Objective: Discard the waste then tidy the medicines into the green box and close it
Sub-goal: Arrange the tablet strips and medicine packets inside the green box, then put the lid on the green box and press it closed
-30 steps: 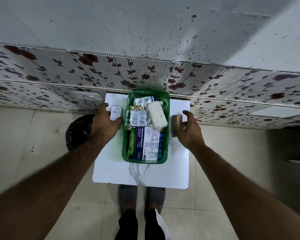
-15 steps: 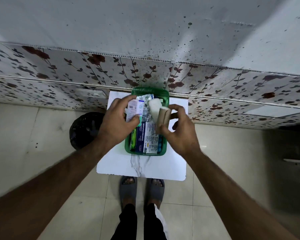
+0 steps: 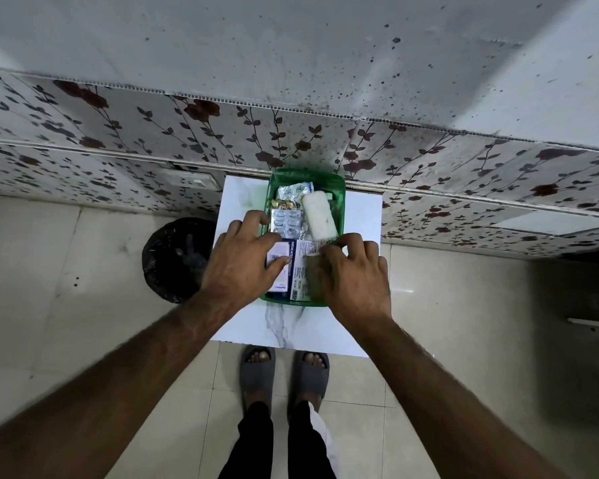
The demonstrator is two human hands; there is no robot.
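Translucent green plastic box [image 3: 339,188]: glossy, smooth walls. 
Silver foil blister strip [image 3: 287,221]: metallic, reflective, crinkled edges. 
White gauze roll [image 3: 319,216]: cloth, matt, fuzzy weave. 
Blue-white printed carton [image 3: 300,271]: paper card, slight sheen. 
White marble-veined tabletop [image 3: 353,319]: smooth, satin. 
Black bin liner [image 3: 173,257]: thin plastic, wrinkled, shiny. 
Cream floor tiles [image 3: 49,271]: polished, reflective.
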